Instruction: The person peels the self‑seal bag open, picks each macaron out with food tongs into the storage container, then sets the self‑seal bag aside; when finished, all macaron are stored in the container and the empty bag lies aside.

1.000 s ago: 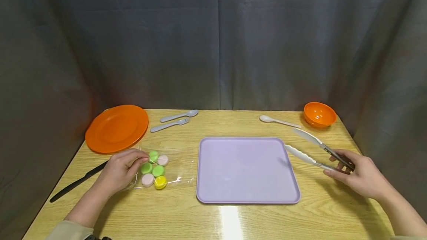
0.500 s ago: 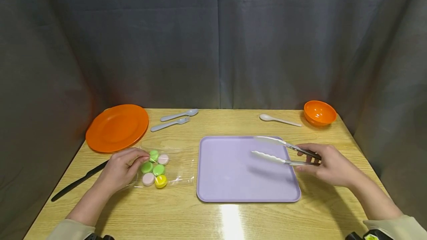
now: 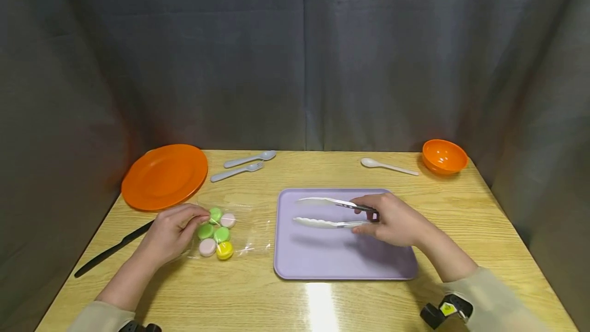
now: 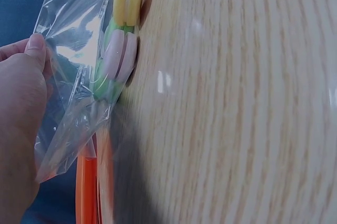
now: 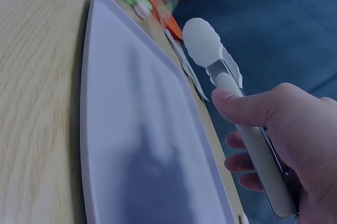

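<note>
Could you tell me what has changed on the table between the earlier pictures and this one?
The right hand, already holding the tongs, carried them leftward from the table's right edge to above the lilac tray, tips pointing at the bag. The tongs' arms remain apart. The left hand stayed put, still pinching the clear bag of macarons. Plate, bowl, cutlery and knife have not moved.

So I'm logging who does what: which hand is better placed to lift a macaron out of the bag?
Probably the right hand: it grips the tongs, open and pointing at the bag. The left hand is busy pinching the bag's edge beside the macarons.
</note>
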{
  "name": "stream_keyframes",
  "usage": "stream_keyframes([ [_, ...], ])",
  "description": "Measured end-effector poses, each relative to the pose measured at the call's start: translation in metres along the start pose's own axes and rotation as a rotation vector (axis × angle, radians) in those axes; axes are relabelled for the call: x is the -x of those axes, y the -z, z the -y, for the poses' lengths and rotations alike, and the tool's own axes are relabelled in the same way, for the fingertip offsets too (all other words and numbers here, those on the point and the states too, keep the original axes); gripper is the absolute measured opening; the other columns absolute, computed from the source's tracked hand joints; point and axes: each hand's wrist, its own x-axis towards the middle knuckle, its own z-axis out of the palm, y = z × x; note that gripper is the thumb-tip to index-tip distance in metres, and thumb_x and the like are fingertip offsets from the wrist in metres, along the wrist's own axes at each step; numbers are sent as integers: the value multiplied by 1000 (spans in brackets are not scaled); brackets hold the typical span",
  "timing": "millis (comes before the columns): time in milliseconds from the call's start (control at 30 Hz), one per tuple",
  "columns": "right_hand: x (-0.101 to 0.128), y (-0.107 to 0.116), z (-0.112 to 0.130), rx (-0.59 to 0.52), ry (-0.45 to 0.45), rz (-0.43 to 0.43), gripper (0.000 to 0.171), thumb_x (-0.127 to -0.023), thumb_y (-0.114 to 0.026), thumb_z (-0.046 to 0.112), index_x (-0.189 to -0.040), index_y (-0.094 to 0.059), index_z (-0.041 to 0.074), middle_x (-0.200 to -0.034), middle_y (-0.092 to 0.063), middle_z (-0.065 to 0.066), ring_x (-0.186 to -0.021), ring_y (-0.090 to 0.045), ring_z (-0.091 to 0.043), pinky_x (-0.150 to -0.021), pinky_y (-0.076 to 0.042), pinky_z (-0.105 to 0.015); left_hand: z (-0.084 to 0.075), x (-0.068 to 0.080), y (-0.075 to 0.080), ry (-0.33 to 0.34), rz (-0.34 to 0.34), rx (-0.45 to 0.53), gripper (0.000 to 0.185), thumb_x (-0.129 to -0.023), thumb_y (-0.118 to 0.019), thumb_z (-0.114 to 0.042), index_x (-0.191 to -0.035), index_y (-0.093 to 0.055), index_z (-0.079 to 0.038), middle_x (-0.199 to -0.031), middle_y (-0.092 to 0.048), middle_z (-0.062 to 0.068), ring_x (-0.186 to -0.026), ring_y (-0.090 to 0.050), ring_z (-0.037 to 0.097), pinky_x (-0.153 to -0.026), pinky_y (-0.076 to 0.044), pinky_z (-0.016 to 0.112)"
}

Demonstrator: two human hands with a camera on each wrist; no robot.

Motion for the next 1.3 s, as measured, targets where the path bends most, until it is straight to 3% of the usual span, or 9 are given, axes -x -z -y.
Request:
stream_keyframes([
  [367, -34, -26, 15, -17, 35, 65, 41, -87, -90, 29, -120, -77, 7, -77, -57, 15, -67, -52, -5, -61, -45, -27, 1, 2, 0, 19, 12, -19, 26, -84, -87, 4, -100, -79, -15, -98, -76, -9, -90, -73, 10, -81, -54, 14],
  [567, -51, -38, 24, -25, 89, 108, 41, -89, -89, 29, -121, -77, 6, -83, -65, 11, -67, -52, -4, -61, -47, -26, 1, 2, 0, 21, 11, -20, 25, -84, -87, 4, -100, -80, -14, -99, -76, -9, -89, -73, 11, -80, -55, 15],
  [800, -67, -53, 35, 4, 94, 145, 39, -88, -89, 29, -120, -79, 9, -94, -74, 4, -69, -53, -7, -64, -47, -29, -1, 1, 0, 23, 12, -26, 23, -84, -87, 2, -101, -80, -12, -99, -76, -7, -90, -73, 12, -82, -55, 15],
  [1033, -79, -67, 45, 18, 118, 165, 37, -89, -88, 31, -119, -79, 10, -82, -66, 11, -65, -50, -5, -60, -45, -29, -2, 0, 0, 21, 17, -26, 22, -85, -87, 0, -100, -79, -13, -98, -76, -7, -89, -73, 11, -80, -55, 17],
  [1300, -94, -83, 56, 51, 125, 145, 38, -90, -87, 33, -119, -78, 10, -88, -71, 7, -72, -58, -9, -67, -51, -32, -2, 0, 0, 26, 21, -26, 21, -85, -88, 0, -100, -79, -13, -98, -76, -7, -89, -73, 11, -81, -56, 19],
])
